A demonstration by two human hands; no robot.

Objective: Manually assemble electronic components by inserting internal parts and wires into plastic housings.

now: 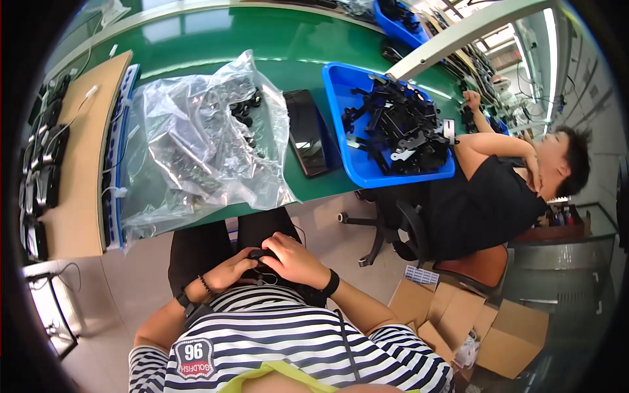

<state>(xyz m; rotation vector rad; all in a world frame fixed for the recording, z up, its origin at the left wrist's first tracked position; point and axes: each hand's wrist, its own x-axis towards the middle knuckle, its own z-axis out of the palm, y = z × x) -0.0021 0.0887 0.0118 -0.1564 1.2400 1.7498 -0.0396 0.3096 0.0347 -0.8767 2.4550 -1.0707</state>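
Low over my lap, in front of the striped shirt, my two hands meet at a small black part [263, 254]. My left hand [234, 267] has its fingers closed on the part from the left. From the other side my right hand [288, 259] pinches it, fingers bent over its top. The part's exact kind is mostly hidden by my fingers. Ahead on the green table lies a clear plastic bag [196, 141] with several small black pieces [246, 108] in it. Right of the bag is a dark phone [308, 141], lying flat.
A blue bin [347, 157] heaped with black plastic parts [400, 121] stands at the table's right edge. Beyond it sits a co-worker in black [485, 203]. A brown board [78, 164] with black devices is at the left. Open cardboard boxes [458, 314] are on the floor, right.
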